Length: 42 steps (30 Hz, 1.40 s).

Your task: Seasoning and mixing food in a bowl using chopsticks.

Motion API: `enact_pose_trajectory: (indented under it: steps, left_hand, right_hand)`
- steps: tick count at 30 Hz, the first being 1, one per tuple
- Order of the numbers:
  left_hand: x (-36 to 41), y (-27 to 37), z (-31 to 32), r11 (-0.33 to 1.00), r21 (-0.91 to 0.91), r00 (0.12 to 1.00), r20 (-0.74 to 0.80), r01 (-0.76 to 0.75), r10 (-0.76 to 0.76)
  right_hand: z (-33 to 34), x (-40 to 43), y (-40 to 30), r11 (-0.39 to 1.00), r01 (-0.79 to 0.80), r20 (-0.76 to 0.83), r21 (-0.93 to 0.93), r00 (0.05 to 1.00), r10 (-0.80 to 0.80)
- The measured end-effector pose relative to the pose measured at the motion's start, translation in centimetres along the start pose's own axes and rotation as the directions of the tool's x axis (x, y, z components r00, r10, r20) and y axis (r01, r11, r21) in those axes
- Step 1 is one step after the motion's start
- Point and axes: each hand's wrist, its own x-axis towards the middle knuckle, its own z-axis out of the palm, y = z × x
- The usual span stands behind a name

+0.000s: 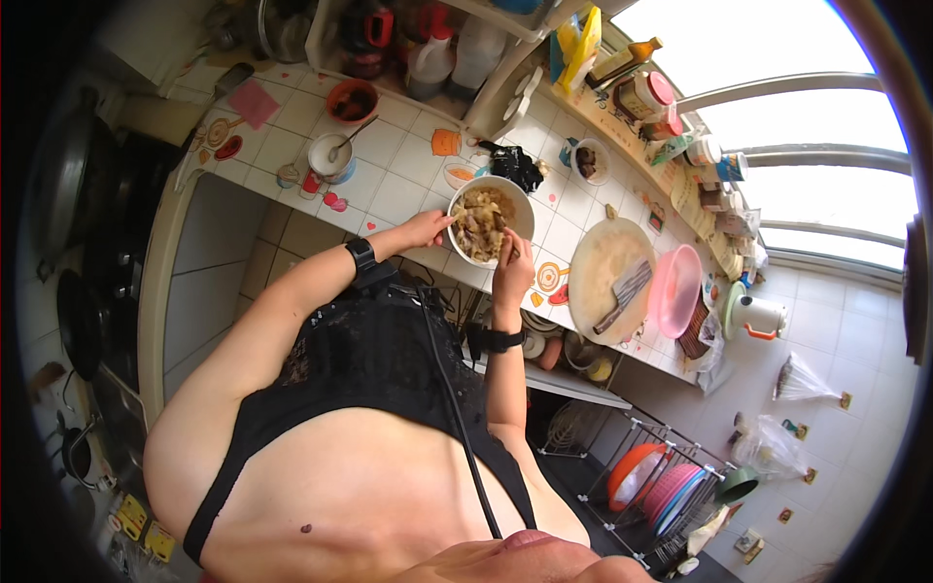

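A white bowl (522,213) of mixed, chopped food (479,226) stands near the front edge of the tiled counter. My left hand (428,228) grips the bowl's left rim. On the right side of the bowl, my right hand (514,262) is closed around a thin utensil that dips into the food; most of the utensil is hidden by the fingers. Just behind the bowl lies a crumpled black plastic bag (514,166). To the right, a cleaver (625,291) rests on a round cutting board (599,251).
A cup of white powder (324,157) with a spoon, a reddish-brown bowl (352,101) and a pink cloth (254,105) are at the left. A small bowl with dark pieces (589,162) stands behind. A pink plastic basin (675,291) is beside the board. Jars (644,95) line the window side.
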Motion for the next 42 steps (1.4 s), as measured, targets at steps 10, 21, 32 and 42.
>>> enact_pose_trajectory:
  steps: [10,21,32,42]
  left_hand:
    - [0.2,-1.0,-0.1,1.0,0.014,1.0,-0.013,-0.01,0.01]
    - [-0.5,0.0,0.0,1.0,0.012,1.0,0.002,-0.002,0.002]
    - [-0.5,0.2,0.0,1.0,-0.007,1.0,0.003,0.017,-0.017]
    - [-0.2,-0.5,0.1,1.0,-0.024,1.0,0.023,-0.008,0.008]
  right_hand:
    - [-0.8,-0.6,-0.6,0.985,0.003,-0.11,-0.171,0.994,-0.023]
    - [0.5,-0.6,0.9,0.978,-0.197,0.02,0.064,0.98,0.196]
    - [-2.5,0.3,1.7,0.964,-0.112,0.268,-0.241,0.947,0.177]
    - [1.7,1.2,-1.3,0.766,-0.47,0.095,0.439,0.872,0.481]
